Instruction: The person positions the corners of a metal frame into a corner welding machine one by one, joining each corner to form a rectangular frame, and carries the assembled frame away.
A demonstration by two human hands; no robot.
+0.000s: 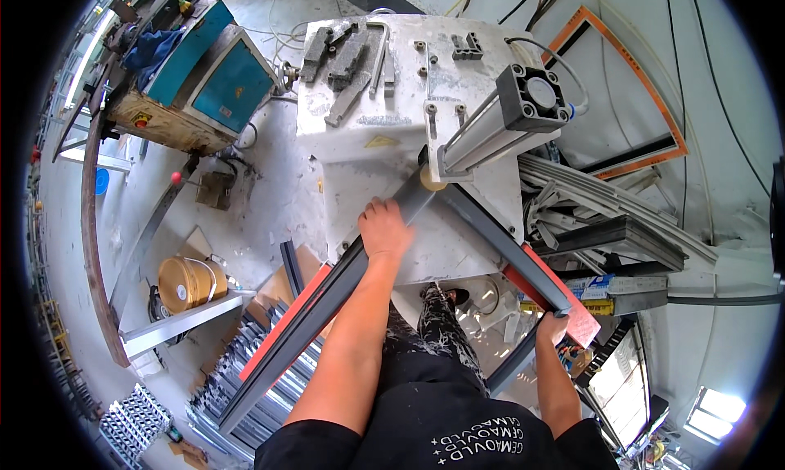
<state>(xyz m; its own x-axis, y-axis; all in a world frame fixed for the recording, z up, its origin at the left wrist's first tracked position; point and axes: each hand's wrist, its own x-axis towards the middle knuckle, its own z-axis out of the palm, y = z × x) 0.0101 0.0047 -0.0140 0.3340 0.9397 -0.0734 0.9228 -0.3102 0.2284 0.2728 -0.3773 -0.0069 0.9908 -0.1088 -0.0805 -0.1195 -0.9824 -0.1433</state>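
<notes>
A dark grey metal profile frame (495, 235) lies across the white machine (372, 172), its far corner pointing away from me. That corner sits beneath the upright cylinder (536, 94), against a round brass-coloured piece (432, 178). My left hand (384, 229) is closed over the left bar close to this corner; its thumb side is slightly blurred. At the frame's right corner my right hand (553, 329) grips the profile, with some fingers hidden. Red supports (584, 321) carry the bars on both sides.
Metal blocks (347, 65) and a hex key (379, 57) lie on the machine top. Profiles (621, 241) are stacked at right, more (253, 372) at lower left. A yellow bucket (186, 284) and a teal machine (233, 82) stand left. An orange-edged frame (679, 143) leans behind.
</notes>
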